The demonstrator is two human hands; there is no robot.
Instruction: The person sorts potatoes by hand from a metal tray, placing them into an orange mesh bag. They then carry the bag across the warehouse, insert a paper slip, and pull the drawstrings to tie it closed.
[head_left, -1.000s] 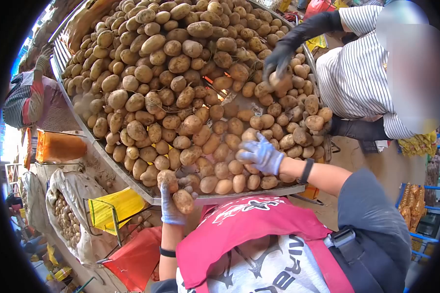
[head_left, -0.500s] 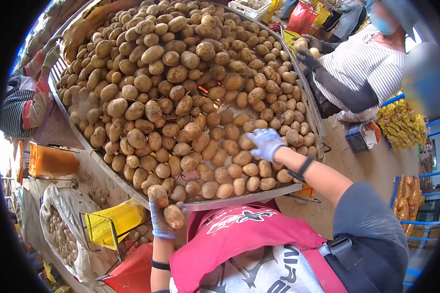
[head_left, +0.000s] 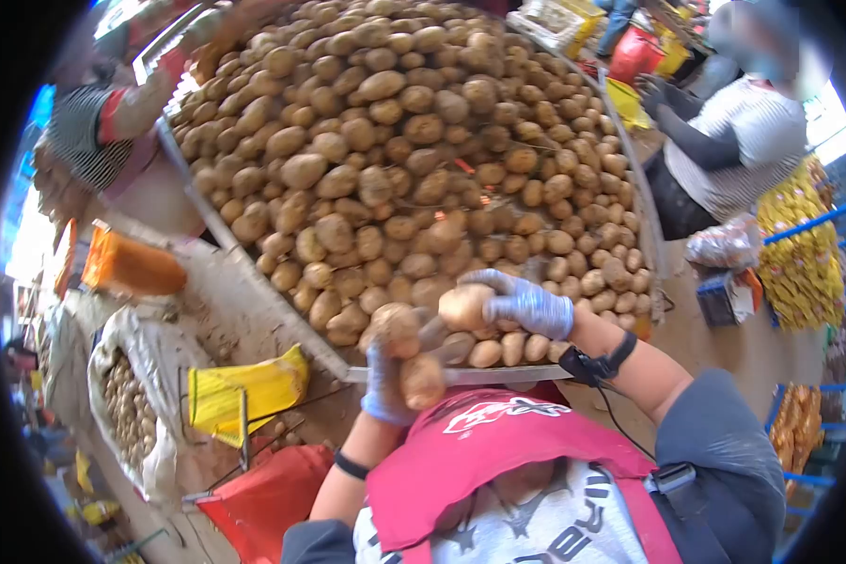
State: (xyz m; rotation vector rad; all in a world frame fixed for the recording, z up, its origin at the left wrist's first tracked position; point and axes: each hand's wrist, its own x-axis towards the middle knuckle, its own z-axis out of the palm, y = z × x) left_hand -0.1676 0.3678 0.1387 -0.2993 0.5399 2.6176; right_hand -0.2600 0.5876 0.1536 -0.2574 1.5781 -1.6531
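Many brown potatoes point(head_left: 338, 235) cover a metal-edged sorting table point(head_left: 442, 375). Over its near edge, my left hand point(head_left: 383, 390), in a light glove, is closed around potatoes: one point(head_left: 397, 329) sits at the fingertips and another point(head_left: 422, 381) lies against the palm. My right hand point(head_left: 536, 305), in a blue-white glove, grips a large pale potato point(head_left: 464, 307) just right of the left hand. The fingers of the left hand are partly hidden by what they hold.
Left of me hang a yellow bag point(head_left: 244, 390) and a red bag point(head_left: 268, 503) on frames, beside a white sack of potatoes point(head_left: 127, 404). Co-workers stand at the table's left point(head_left: 99, 132) and right point(head_left: 738, 141). Filled yellow net sacks point(head_left: 799, 249) are stacked at right.
My right hand has come from the potatoes on the right towards my left hand and now holds a potato. The left hand, still holding potatoes, has shifted right in view.
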